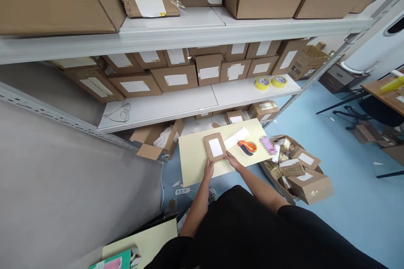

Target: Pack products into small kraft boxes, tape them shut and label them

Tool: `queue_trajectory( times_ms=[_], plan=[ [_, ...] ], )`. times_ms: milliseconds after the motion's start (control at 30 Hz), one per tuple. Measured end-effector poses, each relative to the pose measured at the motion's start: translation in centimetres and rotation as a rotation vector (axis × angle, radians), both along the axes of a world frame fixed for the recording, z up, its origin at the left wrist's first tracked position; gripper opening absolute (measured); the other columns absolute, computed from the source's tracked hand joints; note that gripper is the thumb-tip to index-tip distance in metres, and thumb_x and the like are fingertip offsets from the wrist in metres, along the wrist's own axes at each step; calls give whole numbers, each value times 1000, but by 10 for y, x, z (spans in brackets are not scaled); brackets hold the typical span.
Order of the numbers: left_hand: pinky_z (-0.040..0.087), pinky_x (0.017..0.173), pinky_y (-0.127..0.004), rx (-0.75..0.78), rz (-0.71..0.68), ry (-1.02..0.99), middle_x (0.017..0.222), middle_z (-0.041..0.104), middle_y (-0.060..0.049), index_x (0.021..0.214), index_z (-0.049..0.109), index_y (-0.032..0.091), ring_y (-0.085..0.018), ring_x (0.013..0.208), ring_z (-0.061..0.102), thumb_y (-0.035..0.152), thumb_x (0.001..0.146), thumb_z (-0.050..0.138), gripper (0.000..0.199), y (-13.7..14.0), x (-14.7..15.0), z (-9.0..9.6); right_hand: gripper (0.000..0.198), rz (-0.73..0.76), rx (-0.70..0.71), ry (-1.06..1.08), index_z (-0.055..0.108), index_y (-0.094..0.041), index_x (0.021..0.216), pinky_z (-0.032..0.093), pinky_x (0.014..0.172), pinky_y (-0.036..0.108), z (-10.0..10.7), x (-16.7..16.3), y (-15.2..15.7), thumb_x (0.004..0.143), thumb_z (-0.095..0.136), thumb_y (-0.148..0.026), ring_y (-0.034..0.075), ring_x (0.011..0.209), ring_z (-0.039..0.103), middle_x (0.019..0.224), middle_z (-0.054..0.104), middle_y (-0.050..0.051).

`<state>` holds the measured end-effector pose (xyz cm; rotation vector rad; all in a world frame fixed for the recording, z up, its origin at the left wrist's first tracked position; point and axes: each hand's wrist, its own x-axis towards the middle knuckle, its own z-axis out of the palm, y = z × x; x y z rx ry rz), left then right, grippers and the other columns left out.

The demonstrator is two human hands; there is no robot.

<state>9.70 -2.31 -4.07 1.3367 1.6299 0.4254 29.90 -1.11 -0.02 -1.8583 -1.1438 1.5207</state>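
Note:
A small cardboard box (208,143) with a white label (216,147) on its top is on a pale yellow table (192,157). My left hand (208,169) grips its near left corner, and my right hand (232,160) holds its near right corner. Just right of the box lies a strip of white paper (236,138). Beside that paper rests an orange and dark blue tape dispenser (247,147) with a roll of tape in it. Whether the box touches the tabletop or is slightly raised, I cannot tell.
Shelves (176,103) with labelled cartons (176,77) and two yellow tape rolls (262,83) stand ahead. Right of the table, a large carton holds several parcels (293,168). An open carton (151,151) sits at the left. A power strip (182,191) lies on the floor.

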Motion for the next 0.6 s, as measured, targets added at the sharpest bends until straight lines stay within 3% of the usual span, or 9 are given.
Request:
queue_trajectory(
  times_ms=[100, 200, 367, 433, 500, 600],
  plan=[
    [43, 117, -34, -70, 141, 29, 163, 49, -13, 165, 34, 19, -25, 149, 49, 43, 103, 43, 67, 10, -1, 6, 69, 53, -32, 90, 39, -27, 164, 48, 114, 42, 4, -1, 6, 96, 53, -31, 27, 148, 49, 168, 43, 7],
    [44, 117, -33, -83, 182, 113, 163, 49, -13, 164, 36, 20, -24, 149, 49, 42, 104, 42, 65, 22, -4, 15, 70, 83, -10, 68, 45, -27, 160, 53, 106, 40, 5, 7, 18, 91, 58, -25, 28, 139, 58, 161, 53, 10],
    [45, 115, -36, 144, 345, 264, 150, 61, -14, 152, 51, 19, -27, 140, 56, 40, 103, 43, 54, 44, 17, 38, 63, -12, 91, -188, 53, -20, 153, 50, 112, 41, 1, 63, 56, 90, 53, -22, 26, 130, 65, 149, 63, 13],
    [50, 106, -34, 180, 261, 195, 134, 71, -11, 144, 59, 21, -24, 122, 67, 37, 103, 43, 47, 62, 44, 46, 55, -38, 113, -317, 58, -17, 148, 48, 113, 41, -2, 97, 76, 94, 47, -24, 27, 129, 65, 145, 66, 14],
    [52, 101, -32, 167, 82, 109, 124, 74, -10, 138, 64, 21, -23, 112, 70, 33, 101, 48, 43, 88, 77, 48, 52, 1, 115, -435, 61, -15, 146, 47, 115, 40, -7, 128, 98, 98, 44, -26, 27, 132, 63, 145, 66, 14],
    [52, 101, -33, 47, -166, 75, 129, 72, -12, 144, 60, 19, -23, 110, 70, 24, 95, 57, 49, 134, 127, 36, 50, 147, 99, -511, 62, -19, 146, 46, 116, 37, -20, 163, 128, 99, 44, -24, 26, 138, 58, 156, 57, 11]
  ],
)
